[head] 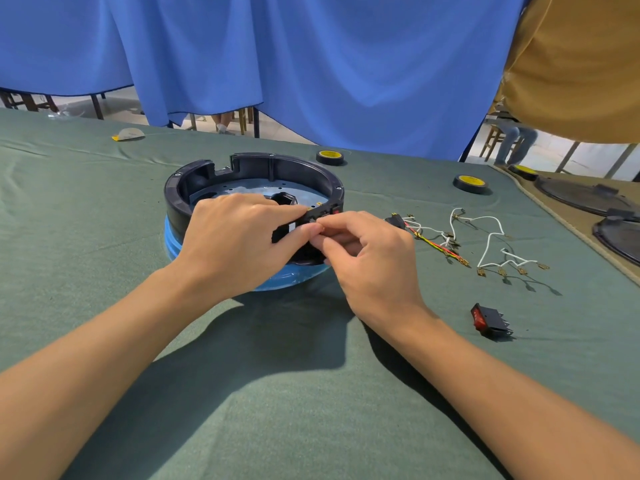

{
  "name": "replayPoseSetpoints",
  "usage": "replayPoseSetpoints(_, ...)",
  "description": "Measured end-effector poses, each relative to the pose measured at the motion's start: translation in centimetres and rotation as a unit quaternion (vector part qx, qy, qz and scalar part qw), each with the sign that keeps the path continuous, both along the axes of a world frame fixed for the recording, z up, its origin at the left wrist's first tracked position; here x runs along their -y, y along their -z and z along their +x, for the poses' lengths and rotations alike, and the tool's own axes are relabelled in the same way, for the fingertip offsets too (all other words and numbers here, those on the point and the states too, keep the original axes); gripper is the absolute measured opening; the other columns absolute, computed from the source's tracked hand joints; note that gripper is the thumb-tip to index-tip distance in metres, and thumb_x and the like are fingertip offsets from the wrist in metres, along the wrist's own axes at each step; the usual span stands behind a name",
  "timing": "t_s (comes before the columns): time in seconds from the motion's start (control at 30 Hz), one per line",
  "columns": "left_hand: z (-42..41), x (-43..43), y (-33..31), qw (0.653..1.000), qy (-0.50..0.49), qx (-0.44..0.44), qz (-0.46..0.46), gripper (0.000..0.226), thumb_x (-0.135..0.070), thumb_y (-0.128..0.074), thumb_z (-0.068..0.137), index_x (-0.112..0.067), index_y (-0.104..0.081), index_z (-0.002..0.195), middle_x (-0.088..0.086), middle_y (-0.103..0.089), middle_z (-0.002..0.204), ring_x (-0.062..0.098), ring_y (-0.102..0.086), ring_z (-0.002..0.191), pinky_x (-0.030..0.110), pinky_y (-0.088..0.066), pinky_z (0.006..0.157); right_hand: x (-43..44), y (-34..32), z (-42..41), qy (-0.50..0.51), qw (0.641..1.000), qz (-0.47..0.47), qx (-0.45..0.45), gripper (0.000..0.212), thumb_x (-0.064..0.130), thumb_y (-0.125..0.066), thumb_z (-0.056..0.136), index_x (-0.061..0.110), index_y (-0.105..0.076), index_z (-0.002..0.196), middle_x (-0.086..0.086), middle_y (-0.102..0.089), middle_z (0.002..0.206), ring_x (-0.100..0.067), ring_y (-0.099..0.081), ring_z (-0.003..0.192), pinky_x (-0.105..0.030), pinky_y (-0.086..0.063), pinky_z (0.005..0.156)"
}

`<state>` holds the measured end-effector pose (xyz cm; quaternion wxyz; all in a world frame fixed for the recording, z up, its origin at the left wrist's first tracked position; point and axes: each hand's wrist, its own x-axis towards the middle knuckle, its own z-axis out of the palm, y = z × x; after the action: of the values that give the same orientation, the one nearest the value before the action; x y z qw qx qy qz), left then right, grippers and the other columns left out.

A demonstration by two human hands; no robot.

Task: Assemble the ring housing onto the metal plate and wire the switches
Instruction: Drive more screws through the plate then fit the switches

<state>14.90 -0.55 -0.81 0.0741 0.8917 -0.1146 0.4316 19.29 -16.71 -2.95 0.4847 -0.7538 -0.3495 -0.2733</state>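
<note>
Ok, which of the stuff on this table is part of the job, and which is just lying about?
In the job: ring housing, metal plate, loose red switch, white wires, red and yellow wires.
Probably lying about: tape rolls, dark lids, pale disc.

Near side of the ring [270, 168] is jammed: left hand [235, 244] grips the rim, right hand [374, 258] pinches at its wall, fingertips touching. Wide open cloth [277, 393] in front, between the forearms, and off to the left. Right side is cluttered: loose wires [450, 241], a red switch [490, 320] nearer, a tape roll [470, 183] beyond. The ring's far rim stands clear of hands, reachable from above.
</note>
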Motion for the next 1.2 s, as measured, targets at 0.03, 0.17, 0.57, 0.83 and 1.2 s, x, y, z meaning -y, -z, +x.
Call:
replayPoseSetpoints(0.03,0.0,0.0,0.0,1.0,-0.003,0.001,-0.003,0.039,-0.048,-0.051,0.093,-0.022,-0.079,0.098,0.002,-0.074,0.069,0.029,-0.07,0.065,0.038,-0.052,0.049,0.1,-0.1,0.1,-0.011,1.0,0.002,-0.007,0.014,0.007,-0.07,0.083,0.012,-0.076,0.094,0.0,-0.072,0.084,-0.008,-0.068,0.071,-0.032,-0.057,0.067)
replayPoseSetpoints(0.17,0.1,0.2,0.0,0.999,-0.014,-0.004,-0.033,0.033,-0.046,-0.054,0.091,-0.025,-0.079,0.095,0.005,-0.074,0.069,0.031,-0.069,0.064,0.04,-0.053,0.052,0.5,-0.2,0.4,-0.013,1.0,-0.011,-0.024,0.017,0.006,-0.065,0.086,0.012,-0.076,0.099,0.001,-0.072,0.087,-0.01,-0.069,0.076,-0.035,-0.058,0.068)
replayPoseSetpoints(0.57,0.6,0.8,-0.5,0.983,-0.068,-0.09,-0.142,0.019,-0.049,-0.062,0.089,-0.042,-0.074,0.101,-0.003,-0.069,0.065,0.027,-0.052,0.072,0.034,-0.032,0.066,0.3,-0.5,-0.5,0.031,0.997,-0.023,-0.068,0.013,0.009,-0.07,0.082,0.018,-0.076,0.09,0.008,-0.074,0.082,-0.005,-0.065,0.077,-0.015,-0.05,0.073)
replayPoseSetpoints(0.83,0.3,0.8,-0.1,0.996,-0.049,-0.027,-0.07,0.033,-0.051,-0.051,0.086,-0.034,-0.079,0.089,0.0,-0.072,0.065,0.032,-0.065,0.066,0.034,-0.047,0.058,0.3,-0.5,-1.5,0.091,0.994,-0.046,-0.043,0.015,0.006,-0.068,0.08,0.019,-0.075,0.084,0.009,-0.071,0.08,-0.016,-0.06,0.084,-0.025,-0.046,0.076)
replayPoseSetpoints(1.2,-0.3,0.5,-0.3,0.999,-0.028,-0.042,-0.016,0.038,-0.054,-0.059,0.074,-0.028,-0.077,0.095,-0.003,-0.072,0.068,0.031,-0.068,0.066,0.035,-0.052,0.057,0.9,0.3,-2.8,0.11,0.979,-0.172,-0.023,0.033,0.007,-0.059,0.079,0.018,-0.076,0.106,0.0,-0.065,0.105,-0.019,-0.05,0.104,-0.024,-0.041,0.088)
